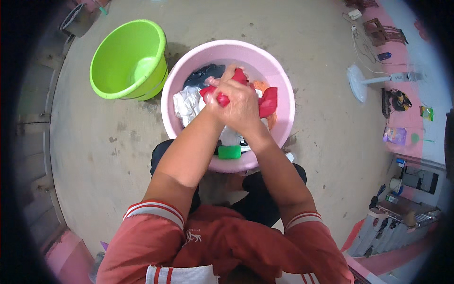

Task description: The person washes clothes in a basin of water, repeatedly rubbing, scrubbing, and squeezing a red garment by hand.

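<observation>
My hands (240, 105) are clenching red cloth (268, 101) over the pink tub (166, 102), and squeezing too hard could be splashing the floor (118, 146)

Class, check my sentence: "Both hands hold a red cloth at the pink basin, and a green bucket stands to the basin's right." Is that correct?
Not quite: the head view shows the green bucket to the left of the pink basin. The left hand and right hand do hold a red cloth there.
</observation>
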### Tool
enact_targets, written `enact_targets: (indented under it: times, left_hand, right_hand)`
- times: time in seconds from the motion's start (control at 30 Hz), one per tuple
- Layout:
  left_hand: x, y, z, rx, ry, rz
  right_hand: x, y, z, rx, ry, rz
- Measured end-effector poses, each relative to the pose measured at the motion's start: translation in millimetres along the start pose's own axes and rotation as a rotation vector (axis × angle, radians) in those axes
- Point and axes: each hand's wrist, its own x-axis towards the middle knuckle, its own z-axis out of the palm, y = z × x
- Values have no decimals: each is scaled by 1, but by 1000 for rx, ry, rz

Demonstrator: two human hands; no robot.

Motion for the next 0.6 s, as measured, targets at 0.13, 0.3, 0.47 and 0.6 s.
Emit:
enact_targets:
  times: [0.13,0.3,0.47,0.6]
  left_hand:
    - [19,7,80,-446,353,-326]
    - [11,-1,49,-354,454,-394]
    - [-3,8,74,-422,224,-575]
    - [-4,20,70,193,-246,-474]
  right_hand:
    - [11,108,-31,-481,263,251]
    - [-5,93,2,-338,257,271]
    - [-6,109,-35,-305,336,349]
    - [11,134,-87,-114,271,717]
